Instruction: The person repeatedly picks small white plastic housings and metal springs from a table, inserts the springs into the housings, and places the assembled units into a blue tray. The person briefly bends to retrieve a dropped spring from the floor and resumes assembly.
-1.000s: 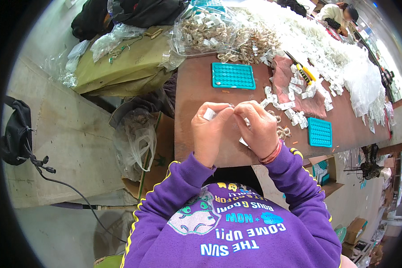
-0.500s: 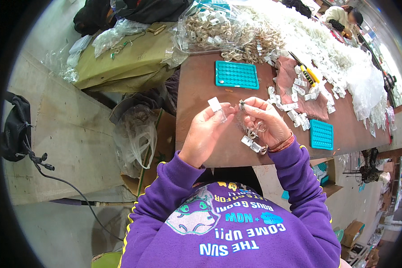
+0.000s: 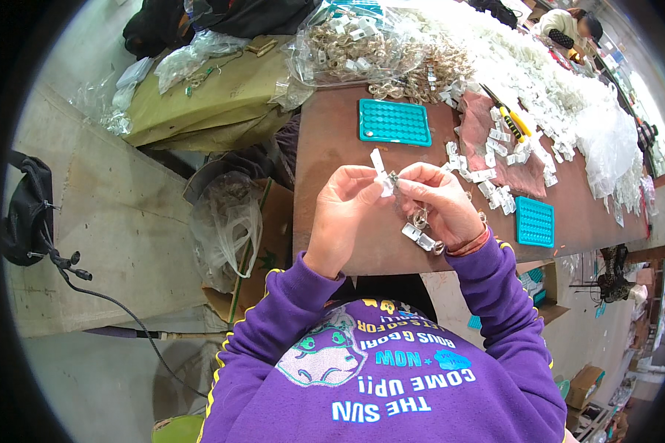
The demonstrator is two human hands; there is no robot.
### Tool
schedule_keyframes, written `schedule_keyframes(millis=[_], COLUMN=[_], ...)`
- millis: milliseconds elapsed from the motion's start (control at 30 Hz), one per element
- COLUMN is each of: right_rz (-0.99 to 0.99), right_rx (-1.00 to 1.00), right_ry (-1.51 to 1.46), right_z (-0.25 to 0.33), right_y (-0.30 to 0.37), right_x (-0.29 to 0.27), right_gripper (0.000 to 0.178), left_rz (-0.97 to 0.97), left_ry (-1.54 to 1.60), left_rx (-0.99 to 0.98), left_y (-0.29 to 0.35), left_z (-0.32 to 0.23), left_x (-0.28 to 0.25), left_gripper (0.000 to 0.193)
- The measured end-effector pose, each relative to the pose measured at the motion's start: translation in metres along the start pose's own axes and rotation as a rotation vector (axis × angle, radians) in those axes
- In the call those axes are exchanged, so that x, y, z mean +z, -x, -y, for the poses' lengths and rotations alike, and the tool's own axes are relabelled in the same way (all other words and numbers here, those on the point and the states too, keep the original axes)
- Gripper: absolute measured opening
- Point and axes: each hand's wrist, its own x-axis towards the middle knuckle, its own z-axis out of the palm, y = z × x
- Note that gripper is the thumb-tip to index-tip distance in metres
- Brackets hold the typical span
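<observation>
Between thumb and fingers my left hand pinches a small white plastic case whose flat lid stands up. My right hand is closed on a small dark piece with what looks like a thin cable, and holds it against the case. The fingers partly hide where the two meet. Beside my right fingers, coiled cable and white plastic parts hang or lie over the brown table.
Two teal trays lie on the table. Yellow-handled pliers rest on a pink cloth among white cases. Behind are a clear bag of coiled cables and a large white heap. Another person sits far right.
My hands have come together. The white case in my left hand has turned edge-on and now meets the dark piece in my right hand.
</observation>
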Motion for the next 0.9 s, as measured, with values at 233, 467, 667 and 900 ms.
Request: schedule_keyframes(millis=[233, 467, 667, 900], right_rz=[-0.096, 0.041, 0.243, -0.009], right_rx=[-0.055, 0.037, 0.284, 0.098], right_ry=[0.211, 0.305, -0.076, 0.326], right_z=[-0.006, 0.012, 0.003, 0.003], right_y=[0.004, 0.009, 0.005, 0.015], right_x=[0.012, 0.005, -0.006, 0.006], right_gripper=[0.018, 0.017, 0.016, 0.018], left_rz=[0.018, 0.143, 0.316, -0.039], left_ry=[-0.110, -0.120, -0.092, -0.210], left_rx=[0.075, 0.000, -0.057, 0.160], left_y=[0.004, 0.008, 0.009, 0.014], left_z=[-0.001, -0.009, -0.011, -0.004], left_x=[0.003, -0.002, -0.002, 0.009], left_gripper=[0.017, 0.015, 0.013, 0.013])
